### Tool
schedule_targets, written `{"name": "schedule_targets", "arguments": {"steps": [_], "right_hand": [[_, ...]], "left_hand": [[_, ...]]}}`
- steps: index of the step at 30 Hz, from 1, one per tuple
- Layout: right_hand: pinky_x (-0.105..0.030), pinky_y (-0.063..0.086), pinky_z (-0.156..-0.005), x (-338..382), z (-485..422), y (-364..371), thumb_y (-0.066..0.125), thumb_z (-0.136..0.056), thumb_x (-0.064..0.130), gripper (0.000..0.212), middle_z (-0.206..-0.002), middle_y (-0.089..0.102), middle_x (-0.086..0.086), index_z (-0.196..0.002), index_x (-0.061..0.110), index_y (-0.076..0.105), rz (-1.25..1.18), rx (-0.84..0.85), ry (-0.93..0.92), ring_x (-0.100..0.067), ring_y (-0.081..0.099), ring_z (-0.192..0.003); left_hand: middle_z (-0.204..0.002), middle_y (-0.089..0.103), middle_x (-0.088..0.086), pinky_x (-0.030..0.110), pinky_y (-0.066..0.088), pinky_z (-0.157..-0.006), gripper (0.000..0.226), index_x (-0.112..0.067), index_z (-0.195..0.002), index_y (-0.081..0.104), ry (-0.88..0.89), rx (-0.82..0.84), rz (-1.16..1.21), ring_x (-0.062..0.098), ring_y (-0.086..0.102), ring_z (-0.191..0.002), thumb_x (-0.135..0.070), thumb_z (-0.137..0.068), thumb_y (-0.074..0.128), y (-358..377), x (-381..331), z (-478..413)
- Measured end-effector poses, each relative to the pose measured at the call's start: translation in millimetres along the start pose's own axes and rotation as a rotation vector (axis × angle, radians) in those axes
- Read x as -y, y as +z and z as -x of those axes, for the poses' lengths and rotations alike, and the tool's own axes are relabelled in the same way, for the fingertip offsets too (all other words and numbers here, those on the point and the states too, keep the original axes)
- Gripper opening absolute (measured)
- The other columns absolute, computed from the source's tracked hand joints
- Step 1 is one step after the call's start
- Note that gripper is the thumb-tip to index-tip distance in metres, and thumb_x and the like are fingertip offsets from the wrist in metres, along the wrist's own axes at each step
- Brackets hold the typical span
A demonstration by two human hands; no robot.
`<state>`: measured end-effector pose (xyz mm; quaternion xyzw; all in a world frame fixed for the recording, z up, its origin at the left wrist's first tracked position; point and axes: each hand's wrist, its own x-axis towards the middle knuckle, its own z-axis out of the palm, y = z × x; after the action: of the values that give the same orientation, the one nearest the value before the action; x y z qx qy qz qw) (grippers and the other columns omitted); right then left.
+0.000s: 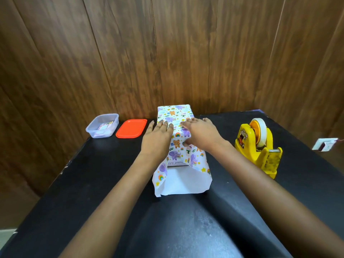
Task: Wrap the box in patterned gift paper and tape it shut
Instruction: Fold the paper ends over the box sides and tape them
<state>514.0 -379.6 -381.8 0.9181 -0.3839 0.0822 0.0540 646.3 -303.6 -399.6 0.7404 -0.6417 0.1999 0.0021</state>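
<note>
Both hands spread flat, fingers straight. Left hand (157,135) against the box's (176,112) left top edge, right hand (200,132) pressing on top. Gift paper (184,181) covers the box; its end nearest the wrists hangs unfolded onto the desk (93,174). Tape dispenser (258,146) right of right hand. Orange lid (131,128) and clear tub (102,125) left of left hand.

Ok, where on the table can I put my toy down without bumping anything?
The black table is bare in front of the clear tub and orange lid, left of the box. Another bare strip lies between the box and the tape dispenser. It is crowded along the far edge and where the left hand and right hand touch the box.
</note>
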Motion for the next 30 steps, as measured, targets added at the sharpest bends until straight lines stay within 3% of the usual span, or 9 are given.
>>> {"name": "schedule_targets", "arguments": {"steps": [4, 8, 13, 18, 30], "right_hand": [[-0.041, 0.019, -0.113, -3.9, 2.7, -1.3, 0.065, -0.085, 0.035, 0.074, -0.153, 0.029, -0.004, -0.147, 0.024, 0.026, 0.038, 0.021, -0.013, -0.02, 0.03, -0.14], [-0.039, 0.027, -0.109, -0.2, -0.4, -1.4, 0.067, -0.085, 0.032, 0.074, -0.149, 0.037, -0.005, -0.146, 0.021, 0.027, 0.114, 0.021, -0.035, -0.021, 0.036, -0.136], [-0.038, 0.029, -0.108, 1.6, -1.0, -0.4, 0.067, -0.085, 0.03, 0.074, -0.148, 0.038, -0.006, -0.146, 0.019, 0.027, 0.15, 0.031, -0.027, -0.022, 0.036, -0.135], [-0.036, 0.031, -0.109, 3.2, -0.6, 2.4, 0.063, -0.088, 0.025, 0.072, -0.151, 0.033, -0.007, -0.148, 0.018, 0.023, 0.155, 0.026, -0.031, -0.022, 0.035, -0.137], [-0.034, 0.026, -0.111, -2.4, 0.8, -4.0, 0.06, -0.09, 0.013, 0.074, -0.155, 0.026, -0.003, -0.15, 0.021, 0.018, 0.107, 0.056, -0.058, -0.019, 0.03, -0.139]], "left_hand": [[-0.155, 0.02, 0.007, 0.041, 0.007, -0.118, 0.069, -0.014, -0.148, 0.014, -0.002, -0.024, -0.033, 0.026, 0.018, -0.143, -0.009, -0.09, 0.051, 1.3, -0.6, 4.6], [-0.154, 0.023, 0.011, 0.042, 0.008, -0.118, 0.068, -0.011, -0.147, 0.016, 0.006, -0.039, -0.066, 0.028, 0.021, -0.142, -0.008, -0.089, 0.051, 2.1, -3.7, 3.6], [-0.153, 0.023, 0.014, 0.045, 0.012, -0.115, 0.075, -0.014, -0.148, 0.01, 0.025, -0.017, -0.123, 0.032, 0.024, -0.14, -0.013, -0.088, 0.054, 2.6, -5.0, 3.2], [-0.15, 0.029, 0.014, 0.044, 0.021, -0.108, 0.073, -0.016, -0.147, 0.015, 0.039, -0.031, -0.152, 0.032, 0.032, -0.136, -0.02, -0.088, 0.058, 3.1, -3.7, 2.0], [-0.152, 0.026, 0.014, 0.044, 0.024, -0.106, 0.073, -0.019, -0.148, 0.009, 0.0, -0.015, -0.144, 0.033, 0.029, -0.137, -0.022, -0.09, 0.055, 3.2, -7.2, 5.7]]}}
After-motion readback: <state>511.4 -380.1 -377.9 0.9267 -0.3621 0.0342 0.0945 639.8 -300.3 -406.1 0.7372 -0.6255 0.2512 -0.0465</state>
